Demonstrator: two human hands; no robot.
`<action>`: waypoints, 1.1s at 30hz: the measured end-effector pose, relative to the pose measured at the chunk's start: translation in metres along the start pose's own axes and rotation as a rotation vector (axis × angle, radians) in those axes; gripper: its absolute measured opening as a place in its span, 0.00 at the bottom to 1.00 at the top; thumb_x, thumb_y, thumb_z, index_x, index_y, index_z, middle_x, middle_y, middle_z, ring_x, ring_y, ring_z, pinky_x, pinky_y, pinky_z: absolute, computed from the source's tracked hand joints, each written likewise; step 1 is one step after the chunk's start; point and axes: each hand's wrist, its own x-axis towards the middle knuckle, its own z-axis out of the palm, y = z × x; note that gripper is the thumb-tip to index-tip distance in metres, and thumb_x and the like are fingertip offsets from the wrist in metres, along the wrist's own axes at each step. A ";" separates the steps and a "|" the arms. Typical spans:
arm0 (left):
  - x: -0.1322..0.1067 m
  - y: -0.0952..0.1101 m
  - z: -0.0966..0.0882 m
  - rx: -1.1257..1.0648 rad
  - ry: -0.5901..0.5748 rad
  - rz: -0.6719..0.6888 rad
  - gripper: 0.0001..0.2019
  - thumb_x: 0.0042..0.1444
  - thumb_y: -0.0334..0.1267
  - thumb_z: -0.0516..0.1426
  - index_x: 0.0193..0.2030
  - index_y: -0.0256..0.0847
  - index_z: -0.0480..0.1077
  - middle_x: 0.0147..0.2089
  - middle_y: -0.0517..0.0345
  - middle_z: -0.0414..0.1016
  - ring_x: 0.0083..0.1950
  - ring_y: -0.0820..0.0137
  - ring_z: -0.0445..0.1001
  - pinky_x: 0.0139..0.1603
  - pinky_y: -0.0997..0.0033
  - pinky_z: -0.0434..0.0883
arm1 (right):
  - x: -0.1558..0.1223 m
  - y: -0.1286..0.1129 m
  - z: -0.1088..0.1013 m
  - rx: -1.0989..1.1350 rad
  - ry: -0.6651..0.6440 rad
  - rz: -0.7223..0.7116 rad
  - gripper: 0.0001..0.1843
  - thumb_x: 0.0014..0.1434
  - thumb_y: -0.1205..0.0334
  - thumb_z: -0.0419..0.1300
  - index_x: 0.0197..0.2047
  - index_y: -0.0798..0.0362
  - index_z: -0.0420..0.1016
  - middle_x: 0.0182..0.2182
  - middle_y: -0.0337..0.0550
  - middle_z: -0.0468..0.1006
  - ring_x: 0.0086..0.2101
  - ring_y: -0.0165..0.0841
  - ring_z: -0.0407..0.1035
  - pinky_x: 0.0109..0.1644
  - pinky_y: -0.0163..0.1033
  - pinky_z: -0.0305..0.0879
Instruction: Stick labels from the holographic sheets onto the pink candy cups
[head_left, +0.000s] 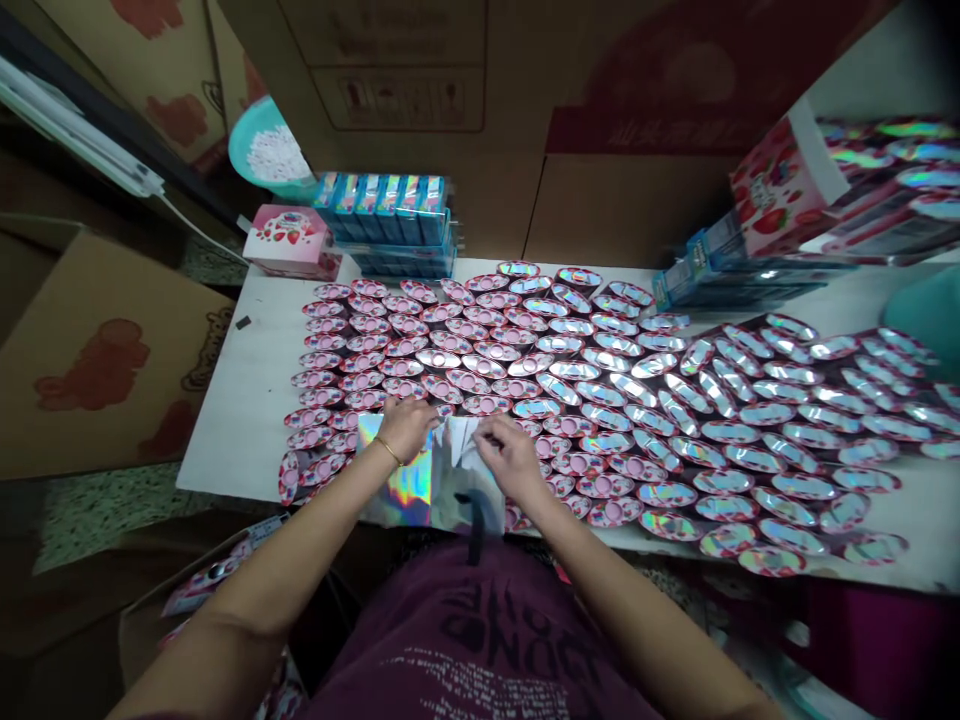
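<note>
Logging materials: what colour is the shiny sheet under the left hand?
The shiny sheet is silver with rainbow sheen (head view).

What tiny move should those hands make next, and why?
Perhaps the left hand should gently smooth the shiny sheet: it lies over the sheet's left part, and the surface between it and the right hand looks uneven.

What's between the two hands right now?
The head view shows part of a shiny silver sheet between the left hand and the right hand.
</note>
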 end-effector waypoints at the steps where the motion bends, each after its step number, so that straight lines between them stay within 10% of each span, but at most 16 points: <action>1: 0.000 -0.002 0.002 -0.009 0.020 0.005 0.10 0.53 0.38 0.51 0.31 0.41 0.73 0.37 0.50 0.73 0.46 0.59 0.66 0.46 0.57 0.54 | 0.004 -0.003 -0.003 0.139 0.067 0.111 0.06 0.54 0.62 0.54 0.28 0.53 0.70 0.28 0.40 0.70 0.31 0.30 0.64 0.35 0.35 0.60; 6: 0.011 0.011 0.003 -0.605 0.089 0.017 0.14 0.52 0.40 0.52 0.45 0.42 0.69 0.48 0.50 0.70 0.49 0.63 0.66 0.47 0.63 0.59 | 0.023 0.007 -0.016 0.523 0.268 0.457 0.09 0.47 0.56 0.59 0.26 0.53 0.71 0.22 0.35 0.69 0.23 0.26 0.61 0.29 0.32 0.57; 12: 0.042 0.056 0.001 -1.530 -0.007 -0.301 0.22 0.45 0.47 0.59 0.44 0.34 0.67 0.36 0.51 0.74 0.32 0.73 0.72 0.32 0.75 0.64 | 0.028 0.022 -0.021 0.592 0.312 0.569 0.13 0.43 0.52 0.61 0.25 0.54 0.71 0.19 0.34 0.69 0.18 0.24 0.56 0.22 0.32 0.52; 19: 0.060 0.073 0.012 -1.577 -0.035 -0.482 0.17 0.42 0.44 0.60 0.37 0.33 0.69 0.23 0.61 0.70 0.21 0.79 0.65 0.20 0.80 0.56 | 0.024 0.032 -0.031 0.675 0.339 0.601 0.14 0.41 0.53 0.63 0.27 0.54 0.72 0.19 0.34 0.70 0.19 0.24 0.58 0.23 0.32 0.52; 33: 0.067 0.077 0.016 -1.597 -0.187 -0.429 0.14 0.39 0.43 0.62 0.26 0.34 0.66 0.21 0.63 0.66 0.17 0.84 0.60 0.14 0.81 0.48 | 0.027 0.027 -0.044 0.821 0.343 0.585 0.12 0.40 0.55 0.65 0.25 0.54 0.71 0.19 0.33 0.68 0.21 0.24 0.59 0.25 0.32 0.52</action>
